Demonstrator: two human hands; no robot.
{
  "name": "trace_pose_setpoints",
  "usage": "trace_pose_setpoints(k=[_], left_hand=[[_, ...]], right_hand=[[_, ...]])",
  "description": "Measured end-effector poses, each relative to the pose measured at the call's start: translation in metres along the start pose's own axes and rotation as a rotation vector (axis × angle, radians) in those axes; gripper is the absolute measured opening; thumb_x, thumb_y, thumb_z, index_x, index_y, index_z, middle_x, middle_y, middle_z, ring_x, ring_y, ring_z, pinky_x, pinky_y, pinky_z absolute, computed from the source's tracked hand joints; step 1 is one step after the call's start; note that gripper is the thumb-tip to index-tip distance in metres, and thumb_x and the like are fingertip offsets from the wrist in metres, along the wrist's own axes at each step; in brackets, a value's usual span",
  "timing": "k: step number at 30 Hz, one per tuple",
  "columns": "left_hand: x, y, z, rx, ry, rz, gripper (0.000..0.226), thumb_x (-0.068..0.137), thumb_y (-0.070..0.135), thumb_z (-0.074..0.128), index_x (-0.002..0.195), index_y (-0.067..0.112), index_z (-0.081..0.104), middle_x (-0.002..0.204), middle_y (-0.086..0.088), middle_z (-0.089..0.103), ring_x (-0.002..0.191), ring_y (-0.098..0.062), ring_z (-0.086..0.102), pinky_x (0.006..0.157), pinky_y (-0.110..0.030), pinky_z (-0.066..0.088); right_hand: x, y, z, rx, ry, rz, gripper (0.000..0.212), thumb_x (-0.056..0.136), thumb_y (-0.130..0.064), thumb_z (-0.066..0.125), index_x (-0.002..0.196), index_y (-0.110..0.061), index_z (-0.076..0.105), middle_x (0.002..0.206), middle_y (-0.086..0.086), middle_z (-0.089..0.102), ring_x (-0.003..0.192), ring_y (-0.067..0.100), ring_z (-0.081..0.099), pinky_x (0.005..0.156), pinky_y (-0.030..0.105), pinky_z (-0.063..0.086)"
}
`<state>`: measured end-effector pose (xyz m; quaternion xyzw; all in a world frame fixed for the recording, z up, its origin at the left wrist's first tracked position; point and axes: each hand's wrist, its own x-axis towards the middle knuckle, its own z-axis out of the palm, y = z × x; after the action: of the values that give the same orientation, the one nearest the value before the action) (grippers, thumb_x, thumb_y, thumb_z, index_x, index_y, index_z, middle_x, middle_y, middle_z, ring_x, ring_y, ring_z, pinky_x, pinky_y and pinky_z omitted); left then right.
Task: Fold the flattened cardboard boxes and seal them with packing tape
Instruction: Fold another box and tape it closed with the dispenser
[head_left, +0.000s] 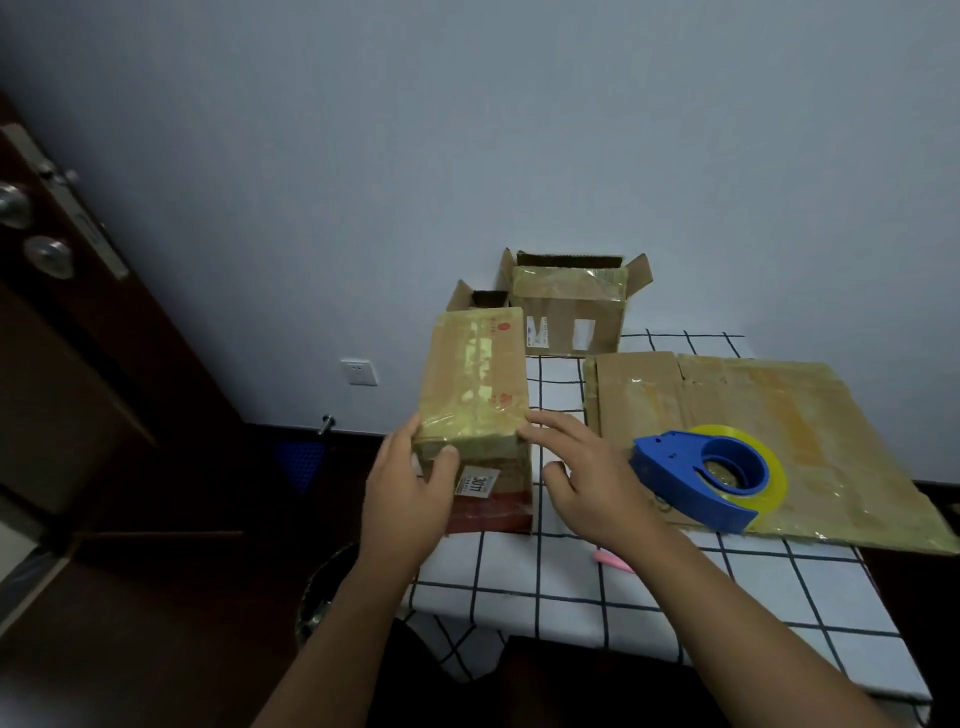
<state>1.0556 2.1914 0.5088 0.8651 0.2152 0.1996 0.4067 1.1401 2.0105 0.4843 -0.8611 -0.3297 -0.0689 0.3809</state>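
The left hand (410, 488) grips the near left corner of a taped-up box (475, 395), thumb curled over its front face; the box stands at the left edge of the tabletop (571, 587). Just beside its right corner, the right hand (587, 478) hovers with fingers spread, holding nothing. Further right, the tape dispenser (706, 475) rests on a flattened box (779, 415). So near the edge, the box could likely tip off if nudged leftwards.
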Motion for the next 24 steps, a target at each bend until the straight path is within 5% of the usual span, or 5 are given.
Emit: trace_pose_setpoints(k=[6, 8, 11, 17, 24], left_hand=[[-0.007, -0.007, 0.006, -0.028, 0.002, 0.057, 0.057, 0.094, 0.017, 0.055, 0.149, 0.024, 0.039, 0.147, 0.009, 0.043, 0.120, 0.002, 0.039, 0.085, 0.000, 0.032], [-0.004, -0.014, 0.005, 0.017, 0.007, 0.119, 0.056, 0.092, 0.016, 0.058, 0.146, 0.026, 0.044, 0.151, 0.006, 0.041, 0.124, 0.001, 0.038, 0.093, -0.013, 0.035], [0.004, -0.027, 0.006, 0.097, -0.023, 0.233, 0.053, 0.089, 0.022, 0.064, 0.139, 0.030, 0.052, 0.144, -0.001, 0.042, 0.124, 0.000, 0.039, 0.088, -0.023, 0.042], [0.015, -0.035, 0.011, 0.166, -0.012, 0.321, 0.046, 0.087, 0.023, 0.066, 0.133, 0.028, 0.058, 0.130, -0.006, 0.045, 0.126, -0.017, 0.046, 0.081, -0.025, 0.046], [0.017, -0.039, 0.002, 0.168, -0.073, 0.305, 0.060, 0.082, 0.031, 0.047, 0.141, 0.021, 0.048, 0.130, 0.003, 0.042, 0.123, 0.001, 0.040, 0.075, -0.021, 0.044]], right_hand=[[0.004, -0.002, 0.003, 0.010, 0.039, 0.052, 0.042, 0.090, -0.007, 0.048, 0.129, -0.014, 0.064, 0.134, -0.008, 0.052, 0.095, -0.003, 0.048, 0.083, 0.020, 0.046], [0.004, -0.002, 0.002, -0.016, 0.033, 0.064, 0.043, 0.091, 0.000, 0.051, 0.130, -0.014, 0.063, 0.135, -0.006, 0.050, 0.090, -0.002, 0.046, 0.077, 0.015, 0.039], [0.006, -0.002, -0.003, -0.039, -0.015, 0.065, 0.046, 0.091, 0.003, 0.050, 0.132, -0.015, 0.061, 0.131, -0.003, 0.051, 0.100, 0.006, 0.050, 0.087, 0.027, 0.045], [0.017, 0.002, -0.011, -0.082, -0.106, 0.015, 0.046, 0.091, 0.006, 0.049, 0.130, -0.014, 0.062, 0.121, 0.004, 0.060, 0.108, 0.020, 0.058, 0.093, 0.037, 0.049], [0.024, 0.014, -0.013, -0.147, -0.200, -0.051, 0.051, 0.096, -0.007, 0.056, 0.141, -0.030, 0.052, 0.117, -0.002, 0.058, 0.103, 0.017, 0.056, 0.085, 0.034, 0.049]])
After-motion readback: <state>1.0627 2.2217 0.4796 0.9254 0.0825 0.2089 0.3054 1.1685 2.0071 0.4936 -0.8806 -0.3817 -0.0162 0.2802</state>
